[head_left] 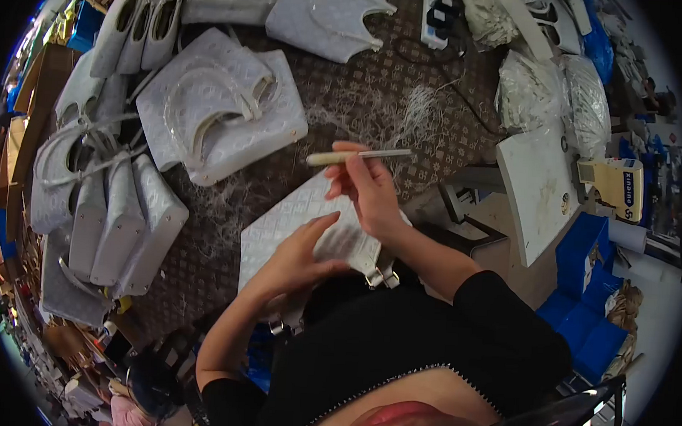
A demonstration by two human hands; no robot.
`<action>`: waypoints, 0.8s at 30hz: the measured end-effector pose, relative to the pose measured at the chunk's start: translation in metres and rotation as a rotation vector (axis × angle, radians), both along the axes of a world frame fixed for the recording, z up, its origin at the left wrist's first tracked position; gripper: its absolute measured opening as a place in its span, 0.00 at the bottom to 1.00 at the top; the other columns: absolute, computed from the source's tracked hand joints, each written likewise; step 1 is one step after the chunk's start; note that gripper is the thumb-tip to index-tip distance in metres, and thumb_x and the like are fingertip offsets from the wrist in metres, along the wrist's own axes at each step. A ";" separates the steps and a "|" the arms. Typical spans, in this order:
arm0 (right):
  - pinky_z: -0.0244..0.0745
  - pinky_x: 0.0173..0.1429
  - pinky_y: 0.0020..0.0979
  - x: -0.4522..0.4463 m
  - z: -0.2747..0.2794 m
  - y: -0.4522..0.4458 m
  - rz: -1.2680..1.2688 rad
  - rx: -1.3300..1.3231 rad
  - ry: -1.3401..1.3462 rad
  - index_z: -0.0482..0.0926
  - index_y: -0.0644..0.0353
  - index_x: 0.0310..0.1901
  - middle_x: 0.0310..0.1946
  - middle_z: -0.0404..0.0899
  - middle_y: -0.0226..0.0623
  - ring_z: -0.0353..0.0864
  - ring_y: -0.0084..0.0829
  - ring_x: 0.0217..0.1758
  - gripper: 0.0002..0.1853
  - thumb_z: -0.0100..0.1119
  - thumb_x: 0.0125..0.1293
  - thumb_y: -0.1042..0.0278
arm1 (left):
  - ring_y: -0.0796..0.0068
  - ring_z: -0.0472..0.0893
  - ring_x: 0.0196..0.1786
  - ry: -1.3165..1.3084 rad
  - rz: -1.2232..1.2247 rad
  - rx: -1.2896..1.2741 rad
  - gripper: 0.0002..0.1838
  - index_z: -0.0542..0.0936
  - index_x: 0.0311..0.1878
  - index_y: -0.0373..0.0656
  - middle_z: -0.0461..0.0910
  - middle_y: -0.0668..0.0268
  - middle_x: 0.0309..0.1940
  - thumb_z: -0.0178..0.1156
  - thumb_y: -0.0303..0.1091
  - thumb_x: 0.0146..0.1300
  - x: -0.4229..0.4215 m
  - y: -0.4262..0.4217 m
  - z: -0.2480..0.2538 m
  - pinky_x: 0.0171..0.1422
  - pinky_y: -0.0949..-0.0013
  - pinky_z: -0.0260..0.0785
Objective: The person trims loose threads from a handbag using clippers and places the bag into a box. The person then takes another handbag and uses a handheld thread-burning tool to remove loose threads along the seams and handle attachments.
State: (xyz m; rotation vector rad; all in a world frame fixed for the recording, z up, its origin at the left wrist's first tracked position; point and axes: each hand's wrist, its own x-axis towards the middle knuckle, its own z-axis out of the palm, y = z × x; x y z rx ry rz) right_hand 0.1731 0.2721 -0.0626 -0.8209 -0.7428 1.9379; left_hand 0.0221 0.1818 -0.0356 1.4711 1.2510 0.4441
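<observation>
My right hand [365, 191] is closed around a slim pen-like tool [332, 158] with a thick cream end and a thin pale shaft; its exact kind does not show. The tool lies almost level, above the far edge of a white patterned handbag [267, 232]. The bag rests close against my body, with metal ring fittings [382, 278] on its near side. Over the bag is my left hand [300, 257], thumb and fingers apart and nothing in it. Whether its fingers touch the bag I cannot tell.
More white handbags [223, 106] lie stacked ahead, and several stand in a row [117, 224] at the left. Loose thread scraps [419, 113] litter the brown patterned table cover [378, 84]. Plastic-wrapped pieces [533, 88], a white board [539, 192] and blue bins [583, 295] are at the right.
</observation>
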 end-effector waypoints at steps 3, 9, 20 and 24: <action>0.81 0.44 0.35 0.010 0.001 0.001 -0.037 -0.011 -0.007 0.70 0.61 0.57 0.35 0.79 0.37 0.78 0.24 0.30 0.16 0.43 0.75 0.60 | 0.50 0.71 0.62 0.271 -0.229 0.002 0.35 0.65 0.64 0.40 0.68 0.49 0.63 0.65 0.36 0.53 0.005 -0.013 -0.015 0.63 0.59 0.67; 0.73 0.30 0.24 0.047 0.006 -0.013 0.107 0.125 0.060 0.72 0.60 0.38 0.29 0.77 0.35 0.77 0.23 0.26 0.06 0.58 0.67 0.68 | 0.49 0.76 0.58 0.358 -0.199 0.073 0.32 0.64 0.65 0.40 0.69 0.51 0.63 0.61 0.34 0.57 0.005 -0.030 -0.009 0.56 0.59 0.73; 0.82 0.42 0.39 0.080 -0.002 -0.021 0.329 0.040 -0.075 0.70 0.62 0.36 0.21 0.71 0.36 0.72 0.23 0.21 0.10 0.56 0.67 0.64 | 0.65 0.78 0.45 -0.365 -0.013 -0.149 0.19 0.81 0.48 0.38 0.77 0.61 0.42 0.65 0.39 0.54 -0.002 -0.010 -0.013 0.54 0.65 0.71; 0.82 0.41 0.38 0.097 0.001 -0.013 0.423 0.077 -0.177 0.72 0.64 0.36 0.23 0.75 0.40 0.76 0.25 0.23 0.11 0.56 0.67 0.64 | 0.71 0.78 0.40 -0.452 -0.014 -0.333 0.18 0.81 0.48 0.40 0.77 0.62 0.38 0.63 0.38 0.56 0.005 0.002 -0.011 0.47 0.69 0.71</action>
